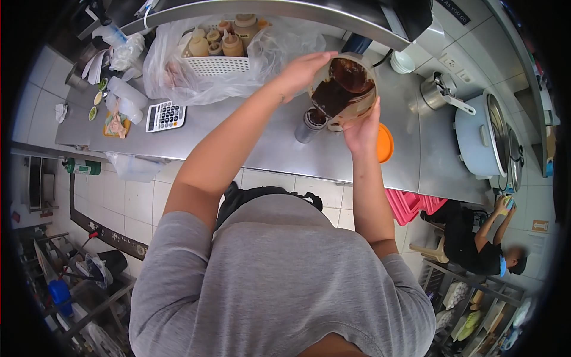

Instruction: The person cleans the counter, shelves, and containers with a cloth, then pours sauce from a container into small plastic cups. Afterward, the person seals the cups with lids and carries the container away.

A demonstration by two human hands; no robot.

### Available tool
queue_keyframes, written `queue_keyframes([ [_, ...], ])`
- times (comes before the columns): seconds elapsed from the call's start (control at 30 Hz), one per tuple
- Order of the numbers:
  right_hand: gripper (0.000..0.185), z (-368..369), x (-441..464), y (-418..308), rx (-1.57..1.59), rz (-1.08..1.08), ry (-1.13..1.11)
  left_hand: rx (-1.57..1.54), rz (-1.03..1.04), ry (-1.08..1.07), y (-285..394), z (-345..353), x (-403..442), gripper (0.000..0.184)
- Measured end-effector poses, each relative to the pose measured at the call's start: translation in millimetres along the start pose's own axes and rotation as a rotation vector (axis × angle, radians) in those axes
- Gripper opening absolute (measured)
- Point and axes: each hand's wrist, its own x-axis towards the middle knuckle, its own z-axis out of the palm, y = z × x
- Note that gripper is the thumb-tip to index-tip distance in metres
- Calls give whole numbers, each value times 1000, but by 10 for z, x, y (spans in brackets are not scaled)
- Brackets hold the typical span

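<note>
Both hands hold a translucent plastic tub (371,76) above the steel counter (270,140), tipped so that its open side shows and thick dark brown sauce (336,100) coats much of the inside. The left hand (304,72) grips the tub's upper left edge with its fingers stretched along the rim, while the right hand (363,132) is wrapped around it from below, thumb up its right side; this split grip probably lets one hand bear the weight and the other keep the slant. The tub's lower left edge lies close to the mouth of a clear squeeze bottle (307,131), which stands on the counter uncapped with dark matter at its opening, likely set there so the sauce's low side comes over it. Whether rim and bottle touch cannot be told. An orange lid (385,144) lies just beside the right hand, perhaps kept near because it fits the tub. Hard to make out is a small pale round object (335,127) under the tub, mostly covered by it. The right fingers' ends are hidden beneath the tub, as is the left thumb. Farther left, a calculator (166,116) and a white perforated basket (217,66) of sauce bottles (232,45) stand partly among crumpled clear plastic.
</note>
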Motion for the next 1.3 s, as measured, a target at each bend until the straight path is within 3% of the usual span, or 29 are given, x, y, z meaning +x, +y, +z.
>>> queue_keyframes([
  [0.07,57,57,12,-102,-16,43,-10,54,41,9,24,64,31,44],
  [0.17,64,174,-15,-220,-21,132,31,471,382,90,-153,24,216,43],
  [0.27,68,81,11,-246,14,294,106,760,128,130,13,-12,246,41],
  [0.37,73,-34,9,-309,17,441,162,584,-123,188,192,-105,323,38],
  [0.47,77,-449,-27,-185,-683,266,112,584,-233,144,236,-433,421,37],
  [0.57,85,-812,-157,174,-1759,-217,-117,476,-295,188,454,-600,184,37],
  [0.67,90,-959,-251,437,-1907,-170,-189,521,-266,194,538,-932,-47,33],
  [0.77,92,-1500,-98,642,-1773,-163,-233,503,-261,210,525,-1309,-452,40],
  [0.87,90,-1569,-128,571,-1517,-68,-113,464,-346,311,463,-1493,-977,35],
  [1.03,78,-886,-233,457,-1644,-293,-53,353,-564,429,-217,-1656,-1529,41],
  [1.17,69,-893,66,648,-1720,-371,31,199,-594,538,-561,-1676,-1695,52],
  [1.27,57,-1071,284,768,-1628,-347,82,121,-622,560,-432,-1562,-1768,63],
  [1.3,47,-1111,285,777,-1569,-366,113,377,-611,704,-299,-1422,-1779,64],
])
